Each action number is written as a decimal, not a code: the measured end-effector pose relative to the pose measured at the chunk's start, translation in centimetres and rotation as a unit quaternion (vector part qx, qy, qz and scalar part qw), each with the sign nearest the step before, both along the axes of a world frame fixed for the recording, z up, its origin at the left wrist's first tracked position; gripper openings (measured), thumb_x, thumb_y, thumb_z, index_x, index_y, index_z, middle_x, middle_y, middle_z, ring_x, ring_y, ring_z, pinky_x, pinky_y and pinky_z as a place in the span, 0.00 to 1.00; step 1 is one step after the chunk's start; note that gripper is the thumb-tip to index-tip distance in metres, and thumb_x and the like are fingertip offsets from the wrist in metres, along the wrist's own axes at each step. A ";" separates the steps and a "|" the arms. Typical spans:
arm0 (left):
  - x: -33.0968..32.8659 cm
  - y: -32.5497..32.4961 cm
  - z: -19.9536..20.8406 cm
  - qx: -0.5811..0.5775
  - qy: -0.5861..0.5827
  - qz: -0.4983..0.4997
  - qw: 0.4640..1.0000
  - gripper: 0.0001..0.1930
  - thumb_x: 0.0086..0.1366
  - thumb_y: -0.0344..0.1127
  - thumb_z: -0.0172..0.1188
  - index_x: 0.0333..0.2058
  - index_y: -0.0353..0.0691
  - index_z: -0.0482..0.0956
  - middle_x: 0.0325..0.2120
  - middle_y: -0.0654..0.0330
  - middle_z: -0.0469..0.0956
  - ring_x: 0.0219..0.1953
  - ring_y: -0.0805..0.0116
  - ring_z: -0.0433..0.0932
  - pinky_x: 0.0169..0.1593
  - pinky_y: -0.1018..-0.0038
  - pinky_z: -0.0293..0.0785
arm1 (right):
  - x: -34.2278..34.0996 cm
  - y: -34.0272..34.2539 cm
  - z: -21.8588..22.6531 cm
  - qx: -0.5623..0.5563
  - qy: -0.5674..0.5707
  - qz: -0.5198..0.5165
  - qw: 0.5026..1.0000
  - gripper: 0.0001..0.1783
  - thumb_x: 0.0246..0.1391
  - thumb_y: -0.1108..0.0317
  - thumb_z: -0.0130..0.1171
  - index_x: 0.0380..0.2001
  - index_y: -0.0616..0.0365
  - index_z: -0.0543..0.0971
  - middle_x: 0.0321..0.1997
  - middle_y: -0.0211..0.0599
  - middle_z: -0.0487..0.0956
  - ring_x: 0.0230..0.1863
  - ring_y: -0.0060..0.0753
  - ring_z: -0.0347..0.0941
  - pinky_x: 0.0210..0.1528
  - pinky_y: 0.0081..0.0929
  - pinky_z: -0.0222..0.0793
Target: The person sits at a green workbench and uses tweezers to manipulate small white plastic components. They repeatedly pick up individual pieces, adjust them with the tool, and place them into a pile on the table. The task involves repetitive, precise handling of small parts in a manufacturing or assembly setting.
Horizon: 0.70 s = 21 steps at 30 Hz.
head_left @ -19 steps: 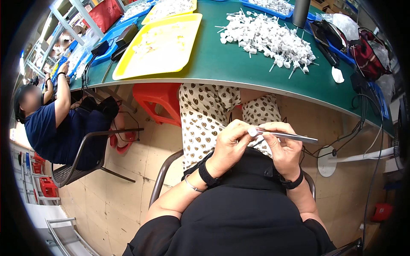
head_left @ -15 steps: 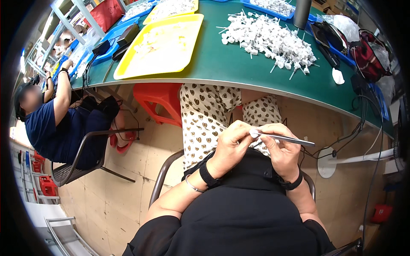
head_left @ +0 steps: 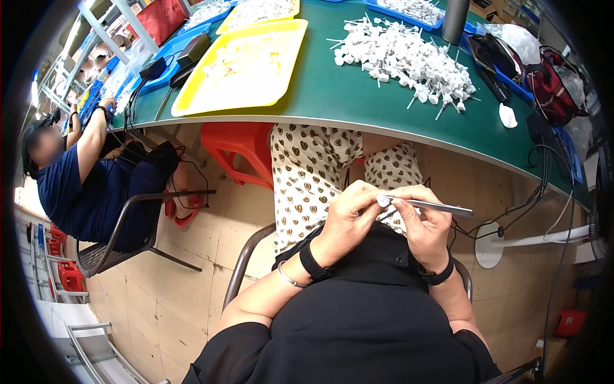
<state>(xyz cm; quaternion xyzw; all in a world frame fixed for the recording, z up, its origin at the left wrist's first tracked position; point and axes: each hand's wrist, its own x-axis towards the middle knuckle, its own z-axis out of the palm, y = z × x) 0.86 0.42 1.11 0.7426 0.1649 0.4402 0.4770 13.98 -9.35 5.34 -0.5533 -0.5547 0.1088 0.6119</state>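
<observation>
Both my hands meet above my lap, in front of the table edge. Between the closed fingertips of my left hand [head_left: 348, 217] is a small white plastic piece [head_left: 383, 201] with a round end facing up. My right hand [head_left: 426, 224] grips a slim grey metal tool [head_left: 448, 208] that points out to the right. Its inner end reaches the white piece, and my fingers hide the tip, so its exact kind does not show. On the green table [head_left: 320, 96] lies a heap of similar white plastic pieces [head_left: 409, 64] with thin grey stems.
A yellow tray [head_left: 276, 96] with small bits in it lies left of the heap. A dark cylinder [head_left: 455, 22] stands behind it, with bags [head_left: 553, 83] at right. Below are a red stool [head_left: 236, 144] and cables [head_left: 543, 153]. A co-worker [head_left: 102, 179] sits at left.
The white piece has turned slightly, so more of its round end shows. My hands stay in nearly the same place. At left, the co-worker's hand has shifted a little.
</observation>
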 end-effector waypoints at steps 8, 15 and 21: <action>0.0 0.0 -0.3 -0.011 -0.007 -0.007 1.000 0.07 0.63 0.22 0.67 0.40 0.37 0.85 0.30 0.58 0.80 0.31 0.65 0.81 0.34 0.73 0.78 | -0.1 -0.1 0.3 -0.010 0.013 0.000 1.000 0.05 0.61 0.76 0.66 0.40 0.65 0.84 0.35 0.39 0.85 0.33 0.28 0.82 0.36 0.24 0.78; 0.1 0.0 -0.5 -0.010 -0.008 -0.017 1.000 0.08 0.63 0.21 0.66 0.41 0.36 0.85 0.32 0.57 0.81 0.33 0.64 0.82 0.36 0.72 0.79 | 0.2 -0.1 -0.2 -0.012 0.009 -0.001 1.000 0.05 0.62 0.76 0.65 0.39 0.65 0.83 0.34 0.39 0.84 0.31 0.28 0.82 0.35 0.24 0.77; 0.0 0.0 -0.5 -0.014 -0.009 -0.034 0.999 0.09 0.63 0.19 0.64 0.42 0.36 0.84 0.34 0.55 0.80 0.34 0.62 0.82 0.36 0.72 0.79 | 0.4 -0.1 0.3 -0.016 -0.010 0.002 1.000 0.04 0.62 0.76 0.65 0.38 0.65 0.83 0.33 0.39 0.84 0.31 0.29 0.82 0.34 0.24 0.76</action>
